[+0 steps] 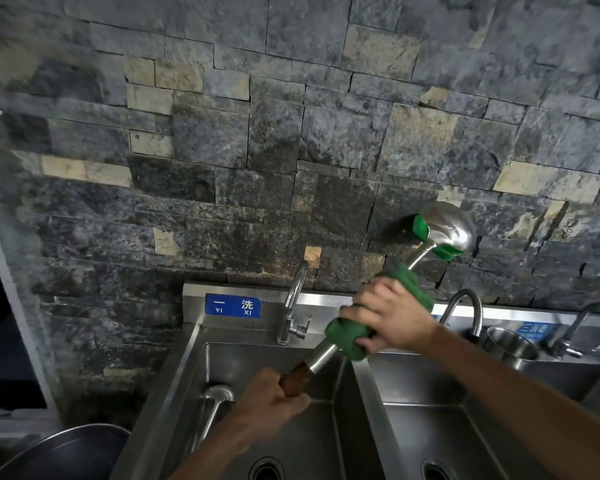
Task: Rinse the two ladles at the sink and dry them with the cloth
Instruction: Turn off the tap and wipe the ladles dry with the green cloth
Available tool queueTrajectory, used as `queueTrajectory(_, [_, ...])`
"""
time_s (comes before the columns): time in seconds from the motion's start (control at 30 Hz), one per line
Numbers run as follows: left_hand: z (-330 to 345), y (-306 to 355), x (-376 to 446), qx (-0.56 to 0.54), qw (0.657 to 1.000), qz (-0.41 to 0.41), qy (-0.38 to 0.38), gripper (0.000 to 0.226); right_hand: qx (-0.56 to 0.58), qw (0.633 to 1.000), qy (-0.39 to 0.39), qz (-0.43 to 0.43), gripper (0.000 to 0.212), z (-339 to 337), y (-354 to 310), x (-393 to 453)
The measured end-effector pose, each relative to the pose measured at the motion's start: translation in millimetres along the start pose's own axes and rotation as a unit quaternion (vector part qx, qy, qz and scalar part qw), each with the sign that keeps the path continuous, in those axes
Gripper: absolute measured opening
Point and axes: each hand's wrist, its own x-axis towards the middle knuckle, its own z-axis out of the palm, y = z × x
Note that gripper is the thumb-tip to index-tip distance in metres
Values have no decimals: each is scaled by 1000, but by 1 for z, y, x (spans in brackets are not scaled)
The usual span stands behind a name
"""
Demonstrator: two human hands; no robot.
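Observation:
I hold a steel ladle [445, 230] tilted up over the sink, its bowl high at the right against the stone wall. My left hand [274, 396] grips its brown wooden handle end. My right hand [388, 317] grips a green cloth [349, 337] wrapped round the ladle's shaft; more green cloth shows behind the bowl. A second steel ladle [215, 398] lies in the left sink basin [187, 393], below my left hand.
A faucet [293, 303] stands behind the left basin, and another faucet [465, 306] behind the right basin [430, 427]. A steel pot [510, 344] sits at the far right. A large steel bowl [66, 452] is at lower left. The rough stone wall rises close behind.

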Motion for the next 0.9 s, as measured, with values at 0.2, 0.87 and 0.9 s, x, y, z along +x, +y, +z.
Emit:
queueTrajectory(0.2, [-8,13,8,-42,999,9,-9,38,-33,997,44,54,49,-17,-4,30])
queueTrajectory(0.87, [-53,0,-3,-302,947,48,-99,40,-49,975,122,-178,45,-36,-27,121])
queueTrajectory(0.9, [-59,0,-3,-346,931,32,-110,50,-50,975,114,-184,43,-37,-31,122])
